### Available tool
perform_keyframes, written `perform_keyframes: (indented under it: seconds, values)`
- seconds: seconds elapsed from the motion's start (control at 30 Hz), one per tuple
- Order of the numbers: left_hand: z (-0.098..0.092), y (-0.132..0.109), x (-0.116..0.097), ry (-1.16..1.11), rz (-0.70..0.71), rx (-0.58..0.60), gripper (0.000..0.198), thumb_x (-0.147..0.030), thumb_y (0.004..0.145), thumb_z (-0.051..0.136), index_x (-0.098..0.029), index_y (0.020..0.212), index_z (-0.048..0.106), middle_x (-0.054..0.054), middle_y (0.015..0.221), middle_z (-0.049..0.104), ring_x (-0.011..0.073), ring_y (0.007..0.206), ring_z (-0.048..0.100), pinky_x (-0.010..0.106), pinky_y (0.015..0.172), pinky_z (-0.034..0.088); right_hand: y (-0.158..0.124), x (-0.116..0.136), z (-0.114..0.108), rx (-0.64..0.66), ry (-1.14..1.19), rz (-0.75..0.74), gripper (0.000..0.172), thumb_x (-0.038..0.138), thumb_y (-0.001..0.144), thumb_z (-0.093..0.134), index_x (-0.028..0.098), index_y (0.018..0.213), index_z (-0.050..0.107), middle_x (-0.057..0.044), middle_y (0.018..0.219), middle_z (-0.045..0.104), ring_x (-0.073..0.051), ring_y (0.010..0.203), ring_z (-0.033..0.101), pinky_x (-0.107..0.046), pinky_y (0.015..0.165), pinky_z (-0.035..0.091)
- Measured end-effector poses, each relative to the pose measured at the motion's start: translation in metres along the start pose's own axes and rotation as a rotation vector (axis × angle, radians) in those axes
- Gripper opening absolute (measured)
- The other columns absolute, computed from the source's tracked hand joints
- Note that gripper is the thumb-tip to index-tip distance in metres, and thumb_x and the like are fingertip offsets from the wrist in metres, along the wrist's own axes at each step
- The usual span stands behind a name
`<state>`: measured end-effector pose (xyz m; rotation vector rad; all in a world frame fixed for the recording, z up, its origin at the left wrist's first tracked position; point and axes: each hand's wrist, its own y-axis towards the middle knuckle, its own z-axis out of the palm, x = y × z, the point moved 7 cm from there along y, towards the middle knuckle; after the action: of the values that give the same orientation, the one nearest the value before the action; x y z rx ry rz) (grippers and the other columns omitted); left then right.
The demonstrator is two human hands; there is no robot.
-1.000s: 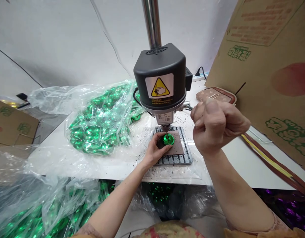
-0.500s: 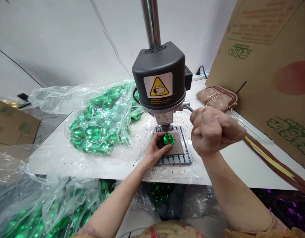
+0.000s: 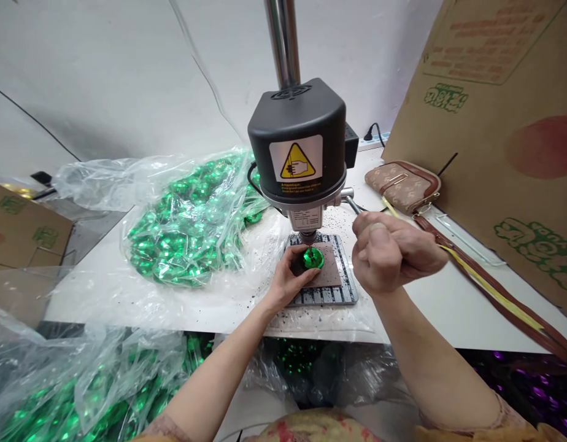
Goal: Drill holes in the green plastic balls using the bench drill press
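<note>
A black bench drill press (image 3: 297,141) stands in the middle, its chuck over a slotted metal base (image 3: 324,298). On that base lies a flat brown board (image 3: 330,270). My left hand (image 3: 286,276) pinches a shiny green mirrored ball (image 3: 313,258) on the board, directly below the chuck. The ball's top shows a dark spot under the drill bit. My right hand (image 3: 382,252) is wrapped in a fist round the end of the drill press lever (image 3: 352,201), on the right side of the machine. The fingers hide the lever's grip.
A clear bag of green mirrored balls (image 3: 186,227) lies on the white table (image 3: 449,307) at left. At right are a brown patterned purse (image 3: 401,184) with a strap and a tall cardboard box (image 3: 504,141). Dark shavings surround the base. More green balls (image 3: 72,399) sit below.
My right hand has moved slightly down and left with the lever. My left hand and the green ball stay in place under the chuck.
</note>
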<state>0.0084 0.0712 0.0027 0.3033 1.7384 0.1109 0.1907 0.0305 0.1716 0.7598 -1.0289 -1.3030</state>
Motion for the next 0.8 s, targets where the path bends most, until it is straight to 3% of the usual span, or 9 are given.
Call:
perform_keyframes:
  seconds: [0.1, 0.23, 0.37, 0.5, 0.57, 0.63, 0.7, 0.8]
  values:
    - [0.0, -0.001, -0.001, 0.009, 0.009, -0.006, 0.05, -0.038, 0.079, 0.082, -0.021, 0.12, 0.058, 0.009, 0.124, 0.066, 0.0259, 0.117, 0.062, 0.042, 0.103, 0.048, 0.001, 0.002, 0.002, 0.0, -0.005, 0.024, 0.047, 0.008, 0.083, 0.056, 0.018, 0.055, 0.02, 0.008, 0.047, 0.027, -0.003, 0.038, 0.028, -0.027, 0.042, 0.024]
    - [0.001, 0.0, -0.002, 0.021, 0.017, -0.017, 0.05, -0.036, 0.079, 0.082, -0.022, 0.12, 0.059, 0.009, 0.12, 0.067, 0.0249, 0.113, 0.064, 0.04, 0.1, 0.05, 0.021, -0.003, 0.006, -0.155, -0.05, 0.2, 0.048, 0.015, 0.086, 0.06, 0.018, 0.049, 0.029, 0.007, 0.044, 0.026, -0.003, 0.038, 0.027, -0.027, 0.041, 0.019]
    - [-0.003, -0.002, -0.015, 0.144, 0.08, -0.089, 0.043, -0.034, 0.082, 0.079, -0.022, 0.118, 0.061, 0.008, 0.116, 0.067, 0.0234, 0.109, 0.065, 0.039, 0.096, 0.053, 0.047, -0.009, 0.022, -0.126, -0.037, 0.331, 0.044, 0.02, 0.087, 0.063, 0.021, 0.051, 0.038, 0.007, 0.043, 0.035, -0.007, 0.04, 0.032, -0.031, 0.042, 0.024]
    - [-0.005, -0.04, -0.049, 0.346, 0.314, -0.163, 0.03, -0.029, 0.089, 0.072, -0.024, 0.117, 0.063, 0.008, 0.115, 0.064, 0.0218, 0.108, 0.065, 0.036, 0.09, 0.056, 0.055, -0.01, 0.024, -0.095, -0.059, 0.329, 0.043, 0.022, 0.089, 0.062, 0.022, 0.054, 0.037, 0.006, 0.045, 0.034, -0.009, 0.04, 0.031, -0.032, 0.043, 0.026]
    - [0.003, -0.075, -0.064, 0.457, 0.499, -0.075, 0.032, -0.027, 0.09, 0.07, -0.026, 0.121, 0.063, 0.01, 0.124, 0.06, 0.0224, 0.111, 0.065, 0.034, 0.087, 0.058, 0.054, -0.011, 0.024, -0.076, -0.069, 0.319, 0.044, 0.024, 0.089, 0.062, 0.023, 0.055, 0.036, 0.007, 0.045, 0.033, -0.009, 0.04, 0.031, -0.031, 0.043, 0.028]
    - [0.019, -0.117, -0.073, 0.597, 0.734, 0.122, 0.033, -0.028, 0.091, 0.069, -0.028, 0.123, 0.063, 0.013, 0.131, 0.058, 0.0238, 0.111, 0.066, 0.033, 0.085, 0.059, 0.053, -0.012, 0.023, -0.067, -0.063, 0.314, 0.043, 0.025, 0.089, 0.063, 0.024, 0.056, 0.036, 0.007, 0.045, 0.034, -0.009, 0.04, 0.032, -0.031, 0.043, 0.029]
    - [0.035, -0.157, -0.067, 0.766, 0.919, 0.342, 0.033, -0.03, 0.091, 0.069, -0.027, 0.124, 0.063, 0.014, 0.128, 0.063, 0.0257, 0.109, 0.067, 0.036, 0.086, 0.06, 0.053, -0.013, 0.022, -0.072, -0.029, 0.301, 0.042, 0.024, 0.088, 0.064, 0.024, 0.056, 0.036, 0.007, 0.045, 0.035, -0.009, 0.039, 0.033, -0.032, 0.042, 0.029]
    - [0.04, -0.184, -0.043, 0.946, 0.89, 0.529, 0.043, -0.027, 0.089, 0.069, -0.024, 0.131, 0.058, 0.017, 0.127, 0.066, 0.0283, 0.111, 0.067, 0.041, 0.091, 0.059, 0.053, -0.012, 0.021, -0.098, 0.001, 0.284, 0.041, 0.021, 0.087, 0.064, 0.024, 0.055, 0.039, 0.007, 0.044, 0.036, -0.009, 0.038, 0.033, -0.032, 0.04, 0.027]
